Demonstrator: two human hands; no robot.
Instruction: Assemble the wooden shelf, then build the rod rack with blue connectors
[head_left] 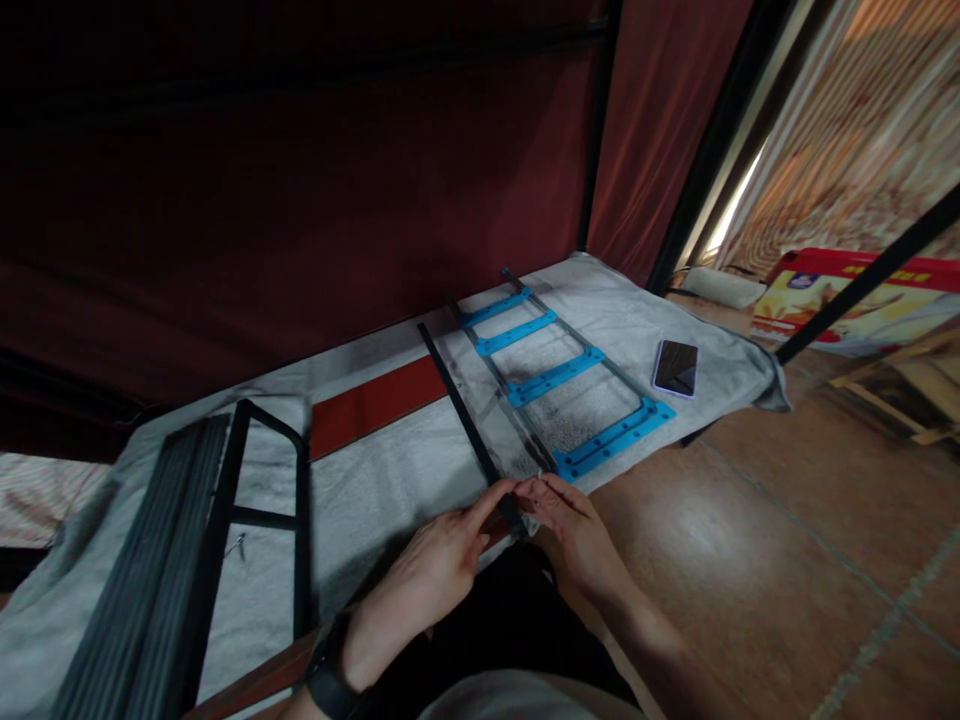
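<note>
My left hand (442, 548) reaches over the near end of a thin black metal bar (466, 420), its fingers closed and its fingertips meeting those of my right hand; what it grips is hidden. My right hand (568, 512) is pinched around something small, with a silvery tip showing above the fingers, too small to name. Just beyond the hands lies a ladder-like frame of dark rails with blue crosspieces (555, 375). To the left of the bar, a flat reddish-brown board (379, 405) rests on the grey cloth (375, 500).
A black tubular frame (303, 520) and a stack of dark ribbed strips (154, 560) lie at the left. Small metal hardware (240, 543) sits inside that frame. A phone (676, 368) lies at the right. Dark red curtain (300, 220) hangs behind; a red-yellow box (855, 300) stands on the floor.
</note>
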